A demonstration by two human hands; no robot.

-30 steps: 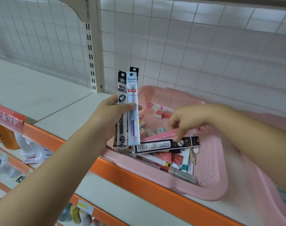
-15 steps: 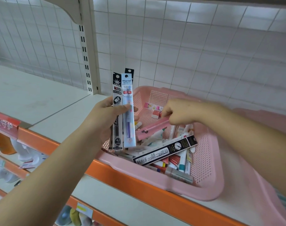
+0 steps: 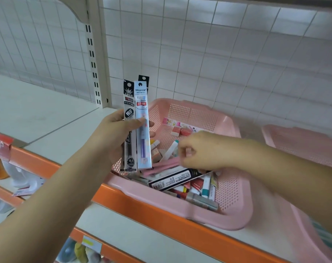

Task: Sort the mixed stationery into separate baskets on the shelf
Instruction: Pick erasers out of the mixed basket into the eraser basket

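— What are we holding in our left hand (image 3: 116, 133)?
— We are gripping refill packs (image 3: 141, 118) upright, above the left rim of the pink basket (image 3: 235, 215).
— And our right hand (image 3: 197, 149)?
— We are pinching a pink pen (image 3: 161, 165) with it, among the stationery (image 3: 180, 182) in that basket, which is sitting on the shelf (image 3: 47, 118).

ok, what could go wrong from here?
1. Left hand holds three tall refill packets, black and pale blue, fanned under one thumb; one could slide out.
2. Right hand, grip blurred, seems to pinch a long pink pen-like item beside a long black barcoded box; pulling may drag neighbours along.
3. The pink perforated plastic basket sits at the orange shelf edge, so spilled pieces could drop off.
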